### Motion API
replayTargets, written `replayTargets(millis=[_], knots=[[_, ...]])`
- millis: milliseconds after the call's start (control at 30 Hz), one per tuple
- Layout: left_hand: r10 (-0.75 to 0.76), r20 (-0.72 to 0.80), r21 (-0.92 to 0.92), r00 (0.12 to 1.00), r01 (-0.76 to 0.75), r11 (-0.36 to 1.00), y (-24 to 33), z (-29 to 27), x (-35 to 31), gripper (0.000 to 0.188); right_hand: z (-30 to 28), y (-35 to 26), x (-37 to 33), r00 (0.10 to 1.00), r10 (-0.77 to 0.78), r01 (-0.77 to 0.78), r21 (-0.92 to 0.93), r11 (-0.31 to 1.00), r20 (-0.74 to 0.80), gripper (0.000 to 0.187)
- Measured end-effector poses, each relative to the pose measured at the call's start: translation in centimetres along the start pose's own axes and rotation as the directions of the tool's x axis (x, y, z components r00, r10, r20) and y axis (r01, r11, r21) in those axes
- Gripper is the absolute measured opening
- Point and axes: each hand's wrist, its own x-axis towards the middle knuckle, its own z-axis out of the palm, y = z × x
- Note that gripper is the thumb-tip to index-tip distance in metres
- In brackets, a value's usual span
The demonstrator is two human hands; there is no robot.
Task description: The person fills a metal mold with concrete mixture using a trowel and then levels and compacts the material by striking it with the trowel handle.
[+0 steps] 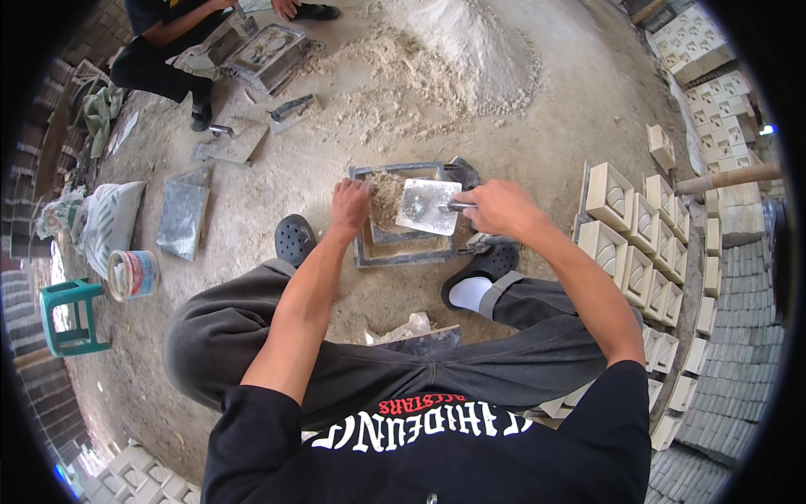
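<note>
Trowel point(424, 204) points left in the right hand point(497, 208)

White and red lettering runs across the shirt point(428, 470), below both hands, upside down in this view. The bucket point(133, 275), well left of the left hand point(352, 204), bears red and pale print too small to read. Beyond it, the sack point(117, 223) shows a pale patterned print.

The trowel's long axis runs roughly left to right: its blade lies leftward of the right hand, which is closed around the handle, between the two hands and over the frame point(407, 259). The frame looks nearly square. Sandy mix point(385, 191) sits in it just right of the left hand, whose fingers curl at the left rim; whether they grip it, I cannot tell. Pale blocks point(609, 198) stand right of the right hand.
</note>
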Motion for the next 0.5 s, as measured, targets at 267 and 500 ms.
replayTargets(millis=[267, 500], knots=[[0.08, -0.056, -0.126, 0.995, -0.086, 0.988, 1.3, -0.4, -1.4, 0.031, 1.4, 0.3, -2.4, 0.995, 0.036, -0.05, -0.147, 0.988, -0.098, 0.034], [0.054, -0.026, 0.014, 0.998, -0.054, 0.998, 2.9, 0.1, -1.3, 0.052, 2.4, 0.8, -2.9, 0.994, -0.004, -0.007, -0.103, 0.995, -0.11, 0.034]])
